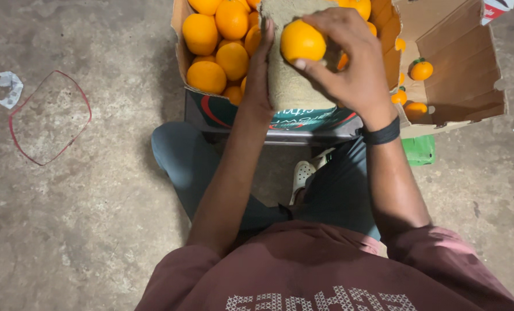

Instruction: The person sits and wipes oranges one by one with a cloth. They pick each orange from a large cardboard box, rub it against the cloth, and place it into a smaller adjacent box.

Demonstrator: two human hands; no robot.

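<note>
My right hand [349, 60] grips an orange [301, 40] from above and presses it against a khaki cloth [288, 86]. My left hand [258, 75] holds that cloth up from underneath, over the front wall of a cardboard box [222, 112]. The box is filled with several more oranges [216, 52]. A black band circles my right wrist.
The box's open flap [458, 75] at the right carries printed orange pictures. A green object [419, 150] lies under the flap. On the concrete floor at the left lie a red loop of cord [49, 118] and a crumpled white scrap [10, 87]. A white shoe [303, 173] shows between my knees.
</note>
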